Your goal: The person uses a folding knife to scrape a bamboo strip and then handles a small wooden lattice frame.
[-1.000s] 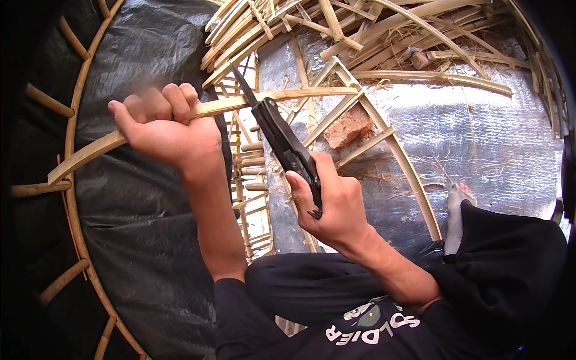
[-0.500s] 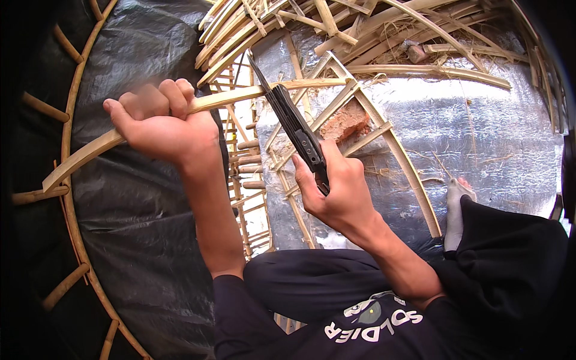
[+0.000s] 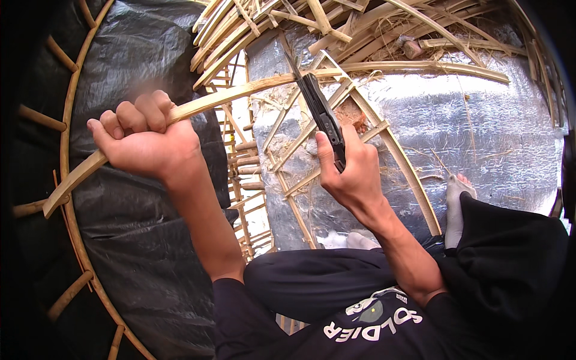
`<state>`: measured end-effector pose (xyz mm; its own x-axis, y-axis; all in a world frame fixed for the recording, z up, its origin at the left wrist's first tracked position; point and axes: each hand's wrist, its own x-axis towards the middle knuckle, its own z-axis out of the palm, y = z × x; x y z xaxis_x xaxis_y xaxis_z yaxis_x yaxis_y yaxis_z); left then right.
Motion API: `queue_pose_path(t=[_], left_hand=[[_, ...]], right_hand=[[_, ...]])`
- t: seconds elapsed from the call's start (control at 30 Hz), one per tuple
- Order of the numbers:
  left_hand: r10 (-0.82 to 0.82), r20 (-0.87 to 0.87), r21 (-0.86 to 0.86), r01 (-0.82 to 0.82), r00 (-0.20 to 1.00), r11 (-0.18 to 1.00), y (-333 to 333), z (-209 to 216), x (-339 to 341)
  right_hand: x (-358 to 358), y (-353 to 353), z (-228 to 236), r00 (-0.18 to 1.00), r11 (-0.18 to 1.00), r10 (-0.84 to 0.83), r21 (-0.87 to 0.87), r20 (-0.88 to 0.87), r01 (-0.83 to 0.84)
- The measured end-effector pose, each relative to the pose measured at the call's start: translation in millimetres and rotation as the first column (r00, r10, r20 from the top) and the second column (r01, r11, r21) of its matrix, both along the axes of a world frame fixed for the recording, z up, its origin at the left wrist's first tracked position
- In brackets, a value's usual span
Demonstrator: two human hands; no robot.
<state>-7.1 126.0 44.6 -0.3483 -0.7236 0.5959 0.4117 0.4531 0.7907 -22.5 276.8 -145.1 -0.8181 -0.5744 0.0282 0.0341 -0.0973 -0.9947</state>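
Observation:
My left hand (image 3: 141,138) is closed in a fist round a long bamboo strip (image 3: 234,91). The strip bends down past the wrist at the left and runs up to the right. In my right hand (image 3: 357,174) is a folding knife (image 3: 323,111) with a black ribbed handle. Its thin blade points up and away, crossing the strip near the right end and seeming to touch it. Beneath, a lashed frame of bamboo slats (image 3: 401,159) lies on silver sheeting, and a reddish brick (image 3: 351,113) is partly hidden behind the knife and my right hand.
Split bamboo pieces (image 3: 246,39) are heaped at the far side. Black plastic sheeting (image 3: 150,264) and a curved bamboo rail (image 3: 68,144) border the left. Silver foil sheeting (image 3: 480,132) covers the ground at right, where my foot (image 3: 456,210) rests.
My left hand has shifted left and slightly down, taking the strip along. My right hand has moved the knife to the right, and the blade now crosses the strip nearer its right end.

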Motion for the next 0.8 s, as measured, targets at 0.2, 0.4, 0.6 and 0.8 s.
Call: queue_pose_path(t=[0.2,0.4,0.6,0.8], left_hand=[[-0.008,-0.022,-0.013,0.007,1.0,1.0,4.4,-25.6,-14.2],[0.024,0.007,-0.052,-0.024,1.0,0.998,10.5,-28.0,-9.6],[-0.065,-0.006,-0.16,0.064,0.998,0.985,7.0,-5.5,5.0],[-0.069,0.0,-0.103,0.068,0.998,0.992,13.4,-27.5,-9.5]], right_hand=[[31.6,6.1,28.2,0.981,0.98,0.022,-0.192,-0.193,-0.059],[14.0,1.5,11.1,0.998,0.997,0.051,-0.061,-0.027,-0.052],[6.7,-4.1,5.5,0.998,0.997,0.037,-0.062,-0.057,-0.041],[29.0,5.8,20.3,0.995,0.984,0.056,-0.163,-0.077,-0.068]])
